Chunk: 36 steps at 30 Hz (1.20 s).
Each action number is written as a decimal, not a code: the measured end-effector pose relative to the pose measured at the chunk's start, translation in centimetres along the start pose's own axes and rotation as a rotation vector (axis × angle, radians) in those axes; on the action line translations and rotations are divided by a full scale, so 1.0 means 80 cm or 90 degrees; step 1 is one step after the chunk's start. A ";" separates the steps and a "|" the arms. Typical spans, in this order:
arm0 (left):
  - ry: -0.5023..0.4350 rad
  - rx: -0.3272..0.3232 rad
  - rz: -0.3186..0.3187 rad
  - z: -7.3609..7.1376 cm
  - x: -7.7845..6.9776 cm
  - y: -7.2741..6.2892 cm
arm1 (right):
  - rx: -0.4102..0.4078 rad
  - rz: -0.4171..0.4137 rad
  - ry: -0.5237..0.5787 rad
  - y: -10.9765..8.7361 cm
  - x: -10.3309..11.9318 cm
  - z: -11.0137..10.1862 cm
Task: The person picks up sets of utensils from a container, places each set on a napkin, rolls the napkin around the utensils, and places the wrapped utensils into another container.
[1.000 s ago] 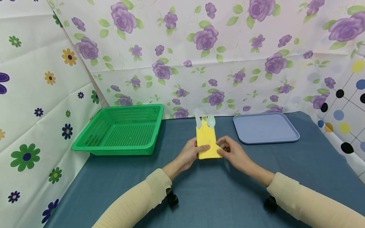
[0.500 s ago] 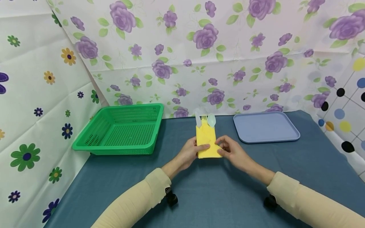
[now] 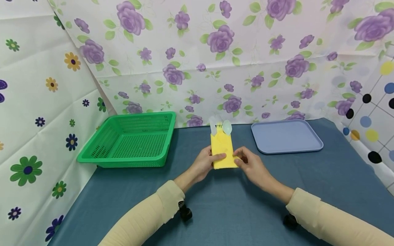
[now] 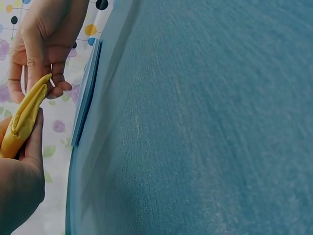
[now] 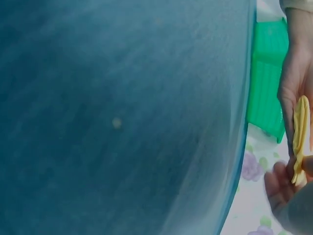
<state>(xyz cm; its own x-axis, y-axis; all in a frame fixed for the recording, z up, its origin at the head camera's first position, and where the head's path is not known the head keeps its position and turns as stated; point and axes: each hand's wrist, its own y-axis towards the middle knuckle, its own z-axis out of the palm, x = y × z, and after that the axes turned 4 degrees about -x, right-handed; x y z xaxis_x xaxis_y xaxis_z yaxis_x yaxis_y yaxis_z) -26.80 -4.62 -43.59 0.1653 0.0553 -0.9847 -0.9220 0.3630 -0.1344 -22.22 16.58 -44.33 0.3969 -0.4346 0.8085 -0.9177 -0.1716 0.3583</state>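
A folded yellow napkin [image 3: 221,145] stands upright over the table in the head view. Out of its top stick a pale knife [image 3: 213,125], a yellow fork [image 3: 219,126] and a pale spoon [image 3: 227,127]; their lower parts are hidden by the napkin. My left hand [image 3: 204,162] grips the napkin's left side, thumb across the front and fingers behind. At the lower right edge, my right hand [image 3: 250,163] pinches the napkin between thumb and fingers. The left wrist view shows the napkin [image 4: 22,120] edge-on, its layers folded over each other.
At the back left a green slotted basket [image 3: 123,160] stands on the blue-covered table [image 3: 234,212]. A flat blue-grey tray [image 3: 286,136] lies at the back right. Flowered cloths [image 3: 191,37] hang behind and to the left.
Both hands and the napkin sit slightly higher in the head view than a second ago. The two grips look the same, and basket and tray stay in place.
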 end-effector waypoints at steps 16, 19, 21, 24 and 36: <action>0.025 -0.041 0.034 0.010 -0.003 0.000 | -0.065 -0.076 -0.210 -0.003 0.014 0.009; 0.026 -0.048 0.032 0.010 -0.001 0.000 | -0.069 -0.038 -0.162 -0.002 0.015 0.010; 0.025 -0.053 0.034 0.011 0.000 0.000 | -0.082 -0.006 -0.129 0.000 0.016 0.009; 0.024 -0.058 0.040 0.011 0.000 0.000 | -0.097 0.043 -0.097 0.003 0.017 0.009; 0.025 -0.056 0.044 0.011 0.000 -0.001 | -0.086 0.156 -0.032 0.005 0.023 0.009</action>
<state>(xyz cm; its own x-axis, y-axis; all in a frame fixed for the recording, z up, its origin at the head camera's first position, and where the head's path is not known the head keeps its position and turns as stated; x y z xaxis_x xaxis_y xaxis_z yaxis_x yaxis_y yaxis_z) -26.45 -3.80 -43.48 0.0876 0.0397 -0.9954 -0.9581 0.2767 -0.0733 -21.88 15.05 -43.01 0.1589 -0.4922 0.8559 -0.9743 0.0622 0.2166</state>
